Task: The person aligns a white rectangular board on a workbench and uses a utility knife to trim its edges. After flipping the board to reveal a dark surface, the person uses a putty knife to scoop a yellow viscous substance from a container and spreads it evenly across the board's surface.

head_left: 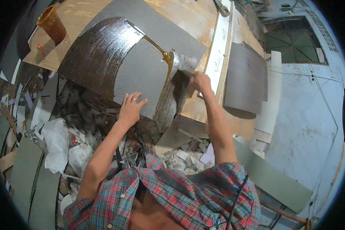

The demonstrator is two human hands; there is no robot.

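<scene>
A grey sheet (142, 73) lies on the wooden table, partly coated with brown, glossy glue (94, 51). The coat shows streaks across its left part and along its right edge, with a thicker bead running between them. My right hand (200, 82) is closed on a dark, flat spreader (182, 78), which touches the wet strip at the sheet's right side. Motion blurs the tool, so its exact shape is unclear. My left hand (131, 109) rests at the near edge of the sheet, fingers spread on its uncoated part, a ring on one finger.
A brown-stained container (51, 25) stands at the table's far left, near an orange-tipped object (41, 51). Right of the sheet lie a long white strip (217, 50) and a curved dark sheet (246, 80). Scraps and a white plastic bag (55, 143) litter the floor below.
</scene>
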